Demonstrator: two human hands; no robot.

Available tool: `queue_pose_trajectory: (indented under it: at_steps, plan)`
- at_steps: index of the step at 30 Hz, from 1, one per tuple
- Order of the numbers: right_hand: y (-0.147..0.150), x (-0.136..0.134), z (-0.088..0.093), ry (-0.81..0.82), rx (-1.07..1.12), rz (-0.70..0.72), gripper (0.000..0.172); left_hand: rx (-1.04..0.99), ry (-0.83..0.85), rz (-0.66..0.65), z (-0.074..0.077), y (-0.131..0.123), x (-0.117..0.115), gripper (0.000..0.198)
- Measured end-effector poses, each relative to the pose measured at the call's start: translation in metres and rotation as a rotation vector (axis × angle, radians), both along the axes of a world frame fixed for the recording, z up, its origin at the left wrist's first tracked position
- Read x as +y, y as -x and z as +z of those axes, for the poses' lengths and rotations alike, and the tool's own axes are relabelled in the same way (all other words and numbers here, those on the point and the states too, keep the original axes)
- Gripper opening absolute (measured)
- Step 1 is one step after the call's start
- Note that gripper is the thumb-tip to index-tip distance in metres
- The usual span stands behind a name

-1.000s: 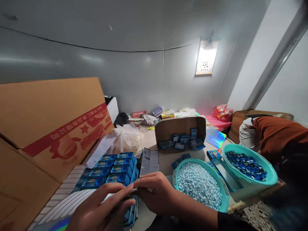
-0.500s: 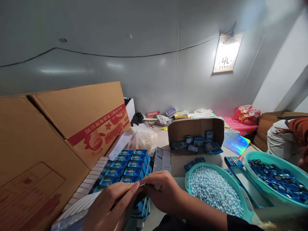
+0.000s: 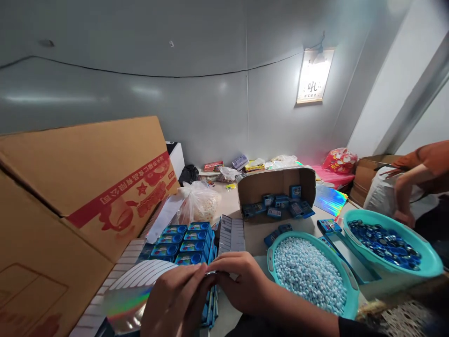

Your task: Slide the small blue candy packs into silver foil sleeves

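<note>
Blue boxes (image 3: 182, 243) stood in packed rows on the tabletop (image 3: 256, 238) at lower center, and a narrow stack of them (image 3: 209, 306) sat at bottom center, mostly hidden below the left hand (image 3: 175, 299) and right hand (image 3: 245, 285). The hands were together, their fingertips (image 3: 201, 270) pinched on a thin edge (image 3: 210, 272) too hidden to identify. A holographic sheet (image 3: 129, 299) lay at lower left, just beside the left hand. At lower right, a teal basin (image 3: 342, 276) of pale blue beads sat close to the right forearm, so a careless elbow could have tipped it and scattered them. The narrow stack looked unsteady and could have toppled if pressed sideways. A second basin (image 3: 372, 215), holding dark blue discs, stood farther right, near a co-worker's hand (image 3: 401, 215).
</note>
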State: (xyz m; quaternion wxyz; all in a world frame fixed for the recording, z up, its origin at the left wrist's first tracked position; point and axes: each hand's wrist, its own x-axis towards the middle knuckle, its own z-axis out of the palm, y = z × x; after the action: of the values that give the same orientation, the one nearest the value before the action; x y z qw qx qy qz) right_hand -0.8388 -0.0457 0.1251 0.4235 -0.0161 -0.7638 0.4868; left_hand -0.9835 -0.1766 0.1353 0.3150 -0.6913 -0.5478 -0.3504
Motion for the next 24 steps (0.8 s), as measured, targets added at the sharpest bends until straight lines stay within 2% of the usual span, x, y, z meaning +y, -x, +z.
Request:
queue_pose_trajectory:
  at_steps: [3,5,7,10,13,18,20,24]
  plan:
    - [0.003,0.000,0.001,-0.007,0.007,-0.007,0.031,-0.038,0.013,-0.052,-0.004,0.003,0.005,0.062]
    - [0.005,-0.001,0.000,-0.010,0.009,-0.023,0.029,0.012,0.023,-0.097,-0.007,0.007,0.005,0.069]
    - [0.008,-0.001,-0.002,-0.010,-0.001,-0.035,0.026,0.046,0.029,-0.131,-0.011,0.012,0.006,0.072]
    - [0.011,-0.001,-0.003,-0.002,-0.011,-0.053,0.024,-0.011,0.010,-0.130,-0.018,0.015,0.008,0.073]
    - [0.013,0.001,-0.003,-0.004,-0.017,-0.081,0.025,-0.022,-0.015,-0.128,-0.023,0.020,0.011,0.066]
    - [0.017,0.006,-0.008,0.023,-0.043,-0.102,0.023,0.066,-0.046,-0.137,-0.028,0.028,0.020,0.040]
    - [0.019,0.009,-0.016,0.102,-0.081,-0.124,0.023,0.010,-0.057,-0.135,-0.030,0.028,0.023,0.037]
    - [0.021,0.015,-0.032,0.413,-0.145,-0.167,0.015,-0.046,0.014,-0.196,-0.036,0.026,0.028,0.030]
